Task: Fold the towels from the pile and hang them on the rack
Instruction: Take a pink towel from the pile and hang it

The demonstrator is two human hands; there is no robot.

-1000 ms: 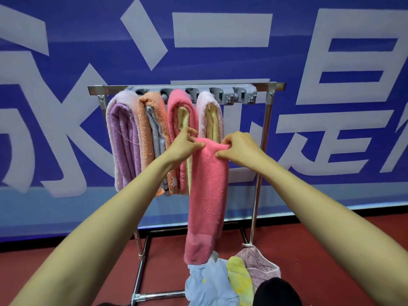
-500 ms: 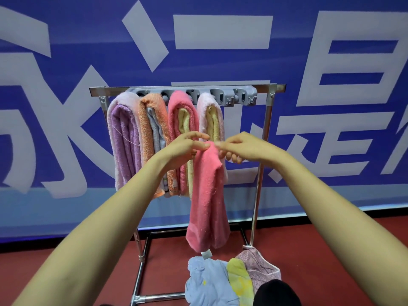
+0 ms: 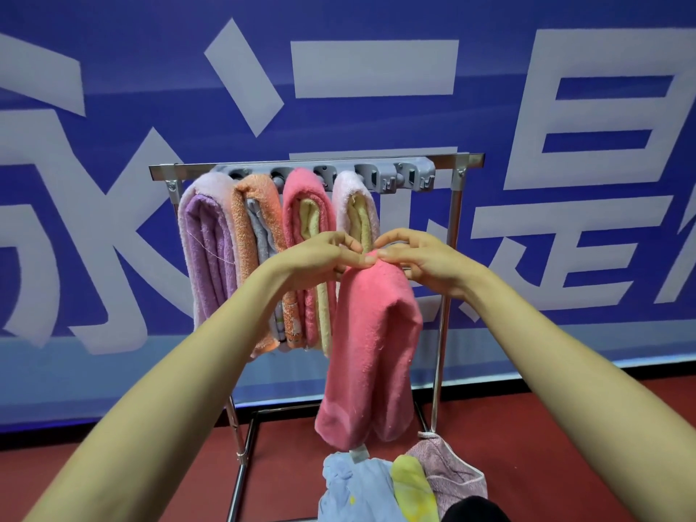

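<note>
The coral towel [image 3: 373, 333] hangs folded double, its top pinched by the left hand [image 3: 324, 258] and right hand [image 3: 422, 261], just in front of the metal rack [image 3: 450, 295]. A white tag shows at its lower edge. Four folded bundles drape side by side from the rack's top: a lilac towel [image 3: 207, 250], an orange towel [image 3: 241, 227] round grey, a pink towel [image 3: 301, 190] round yellow, and a pale pink towel [image 3: 348, 190] round yellow. Below lies the pile [image 3: 354, 491], with blue, yellow and mauve cloths.

Left hand [image 3: 320, 258] and right hand [image 3: 422, 258] now meet, fingertips pinching one point instead of a spread top edge. Coral-pink terry towel [image 3: 373, 352] hangs doubled lengthwise in two layers, no longer a flat strip.
</note>
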